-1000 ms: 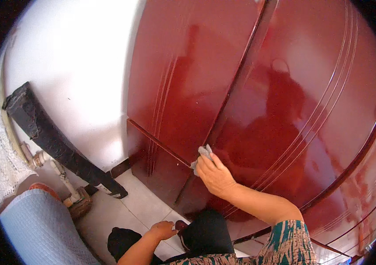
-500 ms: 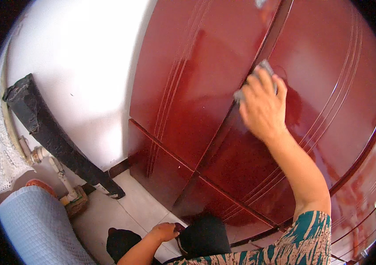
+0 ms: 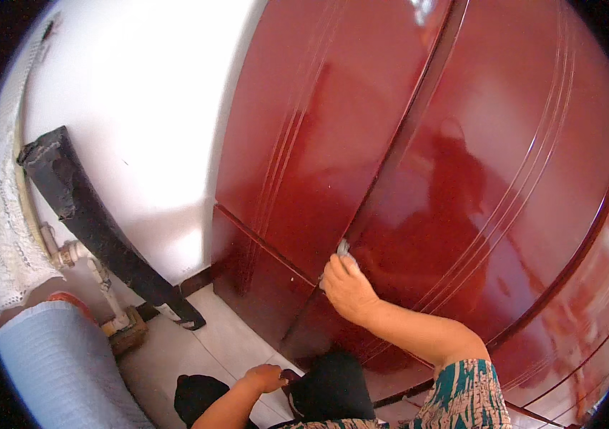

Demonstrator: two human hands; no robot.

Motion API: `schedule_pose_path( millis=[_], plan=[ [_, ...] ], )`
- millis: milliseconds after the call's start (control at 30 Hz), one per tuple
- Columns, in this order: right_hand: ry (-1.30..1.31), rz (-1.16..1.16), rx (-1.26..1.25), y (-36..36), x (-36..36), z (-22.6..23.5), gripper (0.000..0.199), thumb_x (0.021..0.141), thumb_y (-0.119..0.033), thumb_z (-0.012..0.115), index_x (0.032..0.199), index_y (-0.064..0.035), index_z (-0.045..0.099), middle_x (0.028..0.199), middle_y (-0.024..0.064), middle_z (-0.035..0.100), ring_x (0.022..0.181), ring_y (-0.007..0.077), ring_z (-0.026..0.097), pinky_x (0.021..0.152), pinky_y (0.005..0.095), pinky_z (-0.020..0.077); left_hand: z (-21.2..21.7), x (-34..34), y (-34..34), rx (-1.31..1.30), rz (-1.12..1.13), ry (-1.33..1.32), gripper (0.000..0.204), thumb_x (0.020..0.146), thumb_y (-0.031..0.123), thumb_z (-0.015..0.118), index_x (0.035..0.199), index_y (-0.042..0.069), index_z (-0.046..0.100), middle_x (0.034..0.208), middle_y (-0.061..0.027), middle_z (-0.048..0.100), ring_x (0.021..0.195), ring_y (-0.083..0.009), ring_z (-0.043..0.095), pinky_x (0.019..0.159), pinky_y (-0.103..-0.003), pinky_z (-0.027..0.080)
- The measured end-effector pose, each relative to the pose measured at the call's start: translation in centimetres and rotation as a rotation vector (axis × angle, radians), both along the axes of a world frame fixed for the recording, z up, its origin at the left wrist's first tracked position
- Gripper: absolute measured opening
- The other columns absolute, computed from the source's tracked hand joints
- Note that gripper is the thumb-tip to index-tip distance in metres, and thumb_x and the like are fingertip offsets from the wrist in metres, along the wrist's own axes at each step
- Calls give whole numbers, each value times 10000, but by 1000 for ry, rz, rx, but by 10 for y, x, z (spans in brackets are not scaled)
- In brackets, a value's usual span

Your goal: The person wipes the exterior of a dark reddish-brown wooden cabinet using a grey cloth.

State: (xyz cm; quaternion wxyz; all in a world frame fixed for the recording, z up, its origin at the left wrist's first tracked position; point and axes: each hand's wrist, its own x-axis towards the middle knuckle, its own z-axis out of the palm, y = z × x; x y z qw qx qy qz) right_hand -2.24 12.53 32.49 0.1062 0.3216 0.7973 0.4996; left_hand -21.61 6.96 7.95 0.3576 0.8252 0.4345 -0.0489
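A glossy dark red wardrobe [image 3: 404, 207] fills the middle and right of the view. My right hand [image 3: 351, 289] presses a small grey cloth [image 3: 344, 248] against the seam between its two doors, just above the horizontal groove. Most of the cloth is hidden under my fingers. Low in the view, my left hand [image 3: 266, 377] rests by my black-clad knees, its fingers curled. A small dark maroon thing [image 3: 289, 375] shows at its fingertips; its kind is not clear.
A long black padded bundle [image 3: 104, 222] leans by the white wall [image 3: 140, 107]. White pipes [image 3: 104, 286] run behind it. At the lower left is a light blue quilted cover [image 3: 61, 357], with white lace [image 3: 7, 243] above. Pale tiles [image 3: 197, 343] cover the floor.
My right hand has slid down and left along the door seam with the cloth. My left hand stays about where it was. The view has shifted slightly.
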Motion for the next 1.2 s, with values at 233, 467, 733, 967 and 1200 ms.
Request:
schedule_pose_path(
  millis=[233,467,733,967,1200],
  plan=[
    [169,76,123,-15,21,52,318,765,-169,547,1063,-96,629,1233,51,558,1264,218,419,995,440,331,-6,-4,-3,91,-5,-59,499,881,456,491,1135,35,579,1155,-186,599,1076,-349,559,920,-430,443],
    [563,-129,634,-102,85,160,589,738,-46,603,1308,-129,481,1407,39,438,1340,234,351,1049,411,231,58,-23,-32,-196,254,-799,319,954,320,491,971,39,642,756,-69,659,708,-173,617,650,-299,479],
    [515,-238,677,-176,168,23,435,969,-298,357,1264,-28,528,1384,141,458,1335,349,336,1083,453,157,234,-36,-77,159,168,-1312,213,949,149,489,1061,84,658,891,-37,628,840,-170,578,802,-316,446],
    [654,-268,517,-176,152,-39,394,944,-229,411,1279,-57,527,1384,121,463,1317,337,352,1076,442,143,328,-39,-103,224,-613,-1392,143,858,207,617,827,72,651,899,-76,629,1025,-297,549,1003,-474,257],
    [709,-194,589,-146,129,23,399,947,-263,421,1303,-114,522,1399,76,461,1319,306,371,1078,423,162,326,-19,-113,-120,-621,-1453,328,943,326,460,786,71,594,911,-109,597,1022,-328,536,1045,-564,191]
  ],
)
